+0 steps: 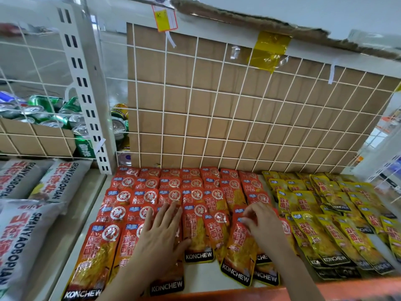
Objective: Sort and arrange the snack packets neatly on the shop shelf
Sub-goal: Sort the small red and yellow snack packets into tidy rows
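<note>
Single view, head-worn, wide-angle. Looks forward and steeply down onto the shelf (201,276) from close above its front edge. Faces the wire grid back panel (217,105) squarely, and straight lines bow toward the frame edges. Left hand (161,233) and right hand (263,222) sit low centre, forearms entering from the bottom edge. Slotted upright (85,92) marks the neighbouring bay at left.

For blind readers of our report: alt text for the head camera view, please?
Two hands reach over rows of red packets on a shop shelf: the left hand lies flat on them, the right hand curls its fingers at one packet's top edge. Yellow packets fill the right side; a wire grid backed by cardboard stands behind.
</note>
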